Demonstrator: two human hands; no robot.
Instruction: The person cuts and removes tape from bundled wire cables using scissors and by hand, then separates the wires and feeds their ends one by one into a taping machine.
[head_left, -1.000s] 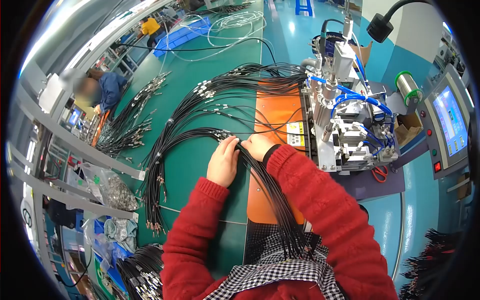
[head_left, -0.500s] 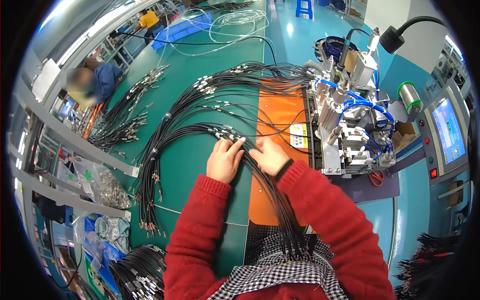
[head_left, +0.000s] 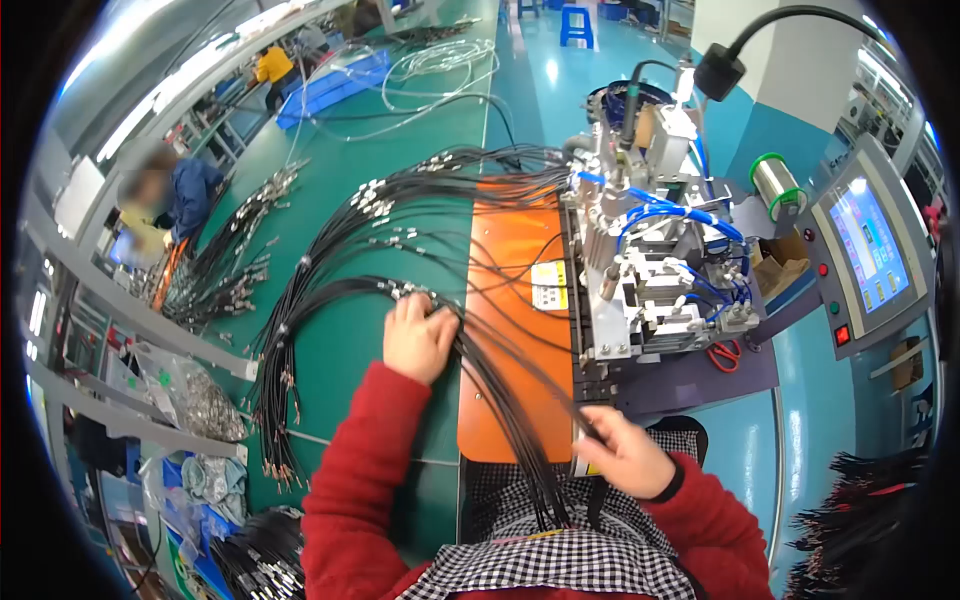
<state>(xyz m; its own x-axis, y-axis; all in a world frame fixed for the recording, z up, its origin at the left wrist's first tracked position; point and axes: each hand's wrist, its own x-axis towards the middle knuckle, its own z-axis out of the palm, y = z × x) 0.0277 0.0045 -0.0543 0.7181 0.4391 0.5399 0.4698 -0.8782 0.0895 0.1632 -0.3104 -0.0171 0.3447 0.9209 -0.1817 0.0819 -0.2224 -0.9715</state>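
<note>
My left hand (head_left: 418,338) is closed around a bundle of black cables (head_left: 350,287), near their white tags. From there the cables curve down over the orange board to the checkered apron (head_left: 540,568) on my lap. My right hand (head_left: 628,455) is lower and to the right, beyond the board's lower right edge. Its fingers are pinched on a few black cables that stretch up towards the left hand; some blur hides how many. Left of my left hand, the tied cable bundle (head_left: 285,335) hangs its copper-coloured ends over the green table.
Right of the orange board (head_left: 512,370) stands a metal machine (head_left: 640,270) with blue tubes, with a touch screen (head_left: 868,245) beyond it. Red-handled scissors (head_left: 724,354) lie beside it. A blue tray (head_left: 333,87) sits at the back; a co-worker (head_left: 190,195) is at the left.
My right hand has moved down and right, away from my left hand, with a few cables in its fingers. My left hand stays on the bundle. The whole view has shifted slightly.
</note>
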